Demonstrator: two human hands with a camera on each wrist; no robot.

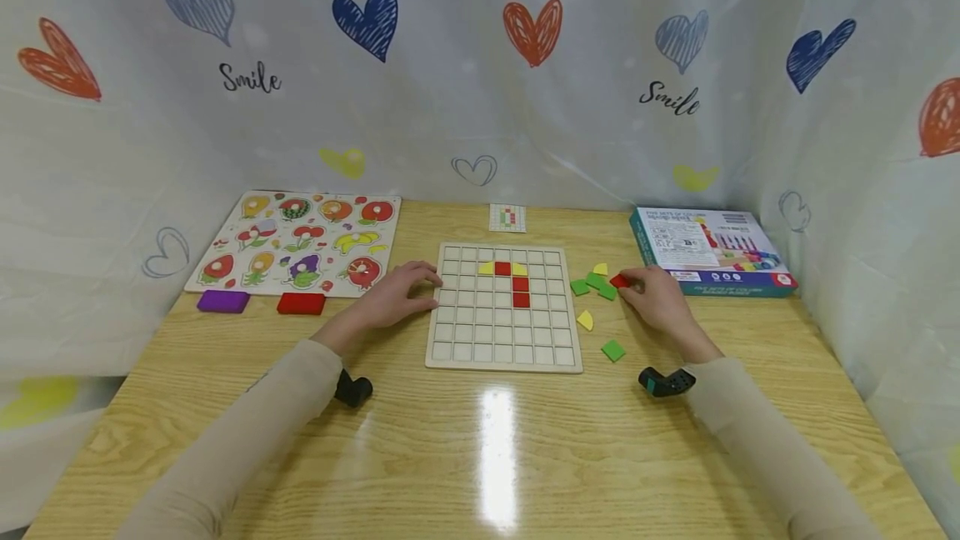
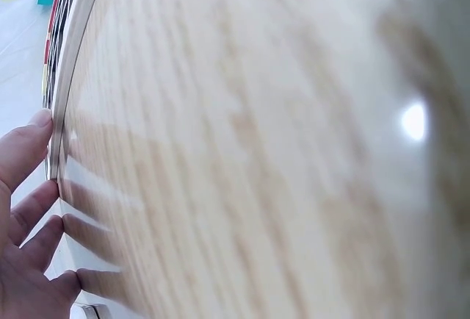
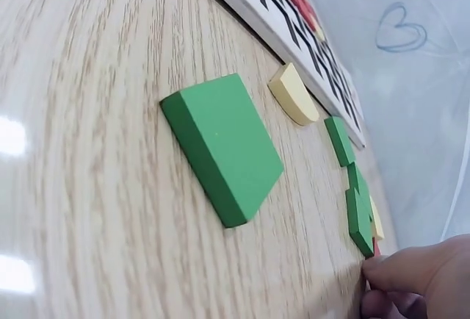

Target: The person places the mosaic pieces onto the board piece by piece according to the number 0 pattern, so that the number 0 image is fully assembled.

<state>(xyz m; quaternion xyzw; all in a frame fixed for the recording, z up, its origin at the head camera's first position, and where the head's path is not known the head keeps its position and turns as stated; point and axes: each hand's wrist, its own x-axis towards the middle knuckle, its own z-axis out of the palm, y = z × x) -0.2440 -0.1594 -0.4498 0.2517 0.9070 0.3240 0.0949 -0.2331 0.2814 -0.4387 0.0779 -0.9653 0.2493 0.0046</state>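
A red tile (image 1: 619, 280) was pinched by the right hand (image 1: 658, 300) at three o'clock of the grid board (image 1: 504, 361), steadied by the flat-fingered left hand (image 1: 390, 298); lifting clear of green tiles (image 1: 595, 284) seemed wise

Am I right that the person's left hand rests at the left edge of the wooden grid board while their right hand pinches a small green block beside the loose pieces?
Not quite: the head view shows the right hand pinching a small red block, not a green one. The left hand does rest at the left edge of the wooden grid board, as you said.
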